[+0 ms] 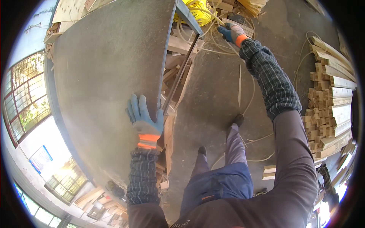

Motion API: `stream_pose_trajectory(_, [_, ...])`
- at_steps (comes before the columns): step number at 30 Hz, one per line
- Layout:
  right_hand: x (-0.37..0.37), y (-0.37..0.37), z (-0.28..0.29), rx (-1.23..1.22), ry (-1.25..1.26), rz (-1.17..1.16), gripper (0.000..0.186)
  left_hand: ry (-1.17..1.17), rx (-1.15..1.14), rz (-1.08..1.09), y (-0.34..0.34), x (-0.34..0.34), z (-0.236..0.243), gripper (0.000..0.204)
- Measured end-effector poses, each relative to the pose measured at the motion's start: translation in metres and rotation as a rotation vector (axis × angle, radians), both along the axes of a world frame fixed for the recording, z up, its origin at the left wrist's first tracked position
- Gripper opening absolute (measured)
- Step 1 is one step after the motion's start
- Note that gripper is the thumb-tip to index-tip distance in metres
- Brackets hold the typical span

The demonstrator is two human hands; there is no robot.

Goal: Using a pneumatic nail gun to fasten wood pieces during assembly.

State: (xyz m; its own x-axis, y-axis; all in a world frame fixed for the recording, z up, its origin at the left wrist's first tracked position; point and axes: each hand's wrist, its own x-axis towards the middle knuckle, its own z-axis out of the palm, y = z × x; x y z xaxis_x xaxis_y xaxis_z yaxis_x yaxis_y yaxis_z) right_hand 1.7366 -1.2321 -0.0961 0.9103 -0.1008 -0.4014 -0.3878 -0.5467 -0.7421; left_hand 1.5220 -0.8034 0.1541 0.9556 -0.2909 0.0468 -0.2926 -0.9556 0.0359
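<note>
My left hand [145,119], in a blue and grey glove with an orange cuff, lies with fingers stretched on the grey tabletop [102,72], at its right edge. Out to the far right of the table, my right hand [232,33] wears a matching glove. Its fingers are closed around a thin pale hose [254,89], which trails down toward the floor. Whether the hose ends in a nozzle there is too small to tell. More loops of the hose lie tangled beside a yellow bag [199,11] near that hand.
Wood offcuts [178,45] fill the space under the table's metal frame [189,17]. Timber strips are stacked [330,102] at the right. Hose loops cross the floor [213,91] near my feet. Barred windows [28,91] stand beyond the table at the left.
</note>
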Motion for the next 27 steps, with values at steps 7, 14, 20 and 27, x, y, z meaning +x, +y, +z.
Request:
stream_pose_trajectory(7, [-0.105, 0.016, 0.155, 0.107, -0.009, -0.042, 0.039, 0.013, -0.048, 0.025, 0.005, -0.001, 0.003, 0.080])
stream_pose_trajectory(14, [-0.273, -0.012, 0.262, 0.338, 0.088, -0.146, 0.027, -0.064, -0.046, 0.017, 0.013, -0.004, -0.001, 0.074])
stream_pose_trajectory(20, [-0.339, -0.024, 0.302, 0.191, 0.012, -0.250, 0.025, -0.010, -0.113, 0.034, 0.012, -0.004, 0.005, 0.078])
stream_pose_trajectory(27, [-0.288, -0.058, 0.320, -0.176, -0.067, -0.114, 0.023, 0.004, -0.103, 0.035, 0.007, 0.004, 0.025, 0.074])
